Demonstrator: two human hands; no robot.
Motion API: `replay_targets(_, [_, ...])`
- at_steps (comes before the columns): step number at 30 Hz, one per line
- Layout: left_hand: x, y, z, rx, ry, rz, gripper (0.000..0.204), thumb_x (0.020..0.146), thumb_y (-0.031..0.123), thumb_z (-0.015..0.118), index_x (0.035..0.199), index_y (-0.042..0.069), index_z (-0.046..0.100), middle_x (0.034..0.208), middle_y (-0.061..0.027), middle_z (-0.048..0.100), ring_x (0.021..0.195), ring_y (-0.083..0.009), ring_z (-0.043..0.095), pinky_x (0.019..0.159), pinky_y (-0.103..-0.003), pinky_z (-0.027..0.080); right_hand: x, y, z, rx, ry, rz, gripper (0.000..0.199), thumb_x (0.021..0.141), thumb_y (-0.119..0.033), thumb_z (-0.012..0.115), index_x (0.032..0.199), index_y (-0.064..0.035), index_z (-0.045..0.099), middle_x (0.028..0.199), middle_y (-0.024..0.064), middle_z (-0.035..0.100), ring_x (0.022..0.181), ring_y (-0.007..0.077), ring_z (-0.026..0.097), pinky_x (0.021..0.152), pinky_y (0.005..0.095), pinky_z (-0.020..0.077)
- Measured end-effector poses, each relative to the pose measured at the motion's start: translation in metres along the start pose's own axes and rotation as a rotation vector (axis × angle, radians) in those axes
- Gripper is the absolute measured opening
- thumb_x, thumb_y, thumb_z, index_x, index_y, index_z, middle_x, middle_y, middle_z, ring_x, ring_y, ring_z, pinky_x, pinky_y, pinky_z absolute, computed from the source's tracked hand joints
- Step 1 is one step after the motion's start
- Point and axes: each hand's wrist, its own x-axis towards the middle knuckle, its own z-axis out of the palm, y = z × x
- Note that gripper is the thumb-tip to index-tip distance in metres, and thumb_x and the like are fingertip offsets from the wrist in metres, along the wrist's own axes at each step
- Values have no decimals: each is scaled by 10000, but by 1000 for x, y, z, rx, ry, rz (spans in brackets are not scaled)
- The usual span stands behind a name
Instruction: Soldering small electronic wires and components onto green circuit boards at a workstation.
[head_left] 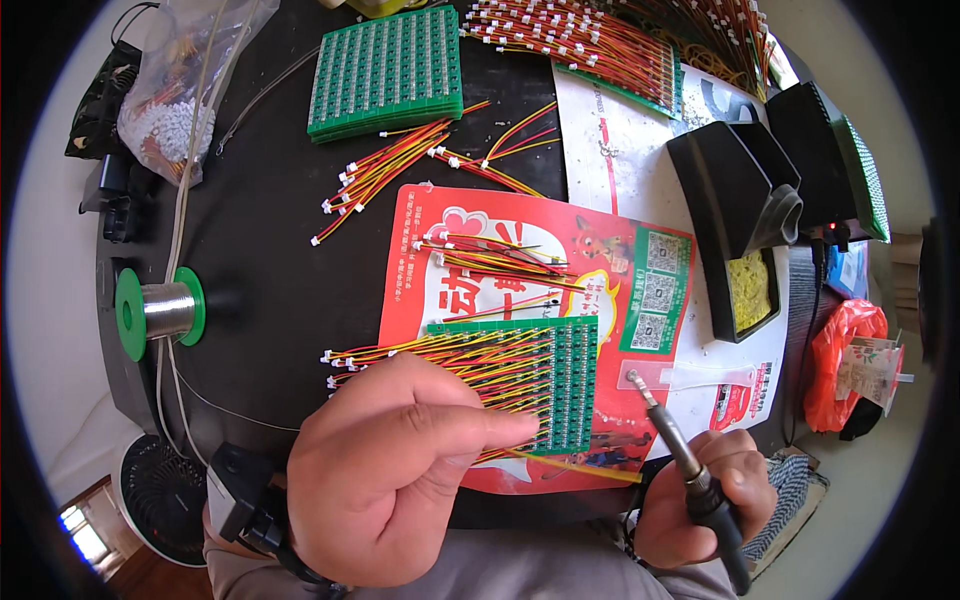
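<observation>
A green circuit board panel (pixel 572 385) lies on a red printed sheet (pixel 400 300), with rows of red, yellow and black wires (pixel 430 350) across it. My left hand (pixel 385 470) rests over the panel's near left part, its fingers curled and pressed together, a fingertip touching the board by the wire ends. What it pinches is hidden. Just below that fingertip a thin yellow strip (pixel 580 467) sticks out to the right. To the right of the panel, my right hand (pixel 708 495) is closed round a soldering iron (pixel 688 462). Its tip points up and left, over a clear plastic strip (pixel 690 376), apart from the board.
A solder spool (pixel 168 310) stands left. Farther back are stacked green panels (pixel 385 75), loose connector wires (pixel 375 180) and a wired panel (pixel 590 50). At right sit a black iron stand (pixel 715 190) with a yellow sponge (pixel 750 290) and a red plastic bag (pixel 838 340).
</observation>
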Motion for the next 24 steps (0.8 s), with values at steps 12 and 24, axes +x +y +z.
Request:
replay_targets(12, [-12, -8, 8, -411, 24, -68, 205, 883, -130, 587, 1050, -12, 591, 1001, -179, 680, 854, -201, 693, 792, -305, 564, 4, -12, 7, 21, 5, 197, 442, 960, -427, 703, 952, -22, 528, 657, 42, 470, 574, 151, 450, 504, 281, 339])
replay_targets(24, [-11, -8, -1, -41, -92, 120, 214, 811, -99, 728, 992, 4, 676, 938, -170, 714, 692, -184, 687, 613, -253, 528, 4, -10, 9, 31, -62, 123, 354, 955, -346, 685, 948, -29, 527, 652, 27, 456, 559, 135, 437, 500, 278, 337])
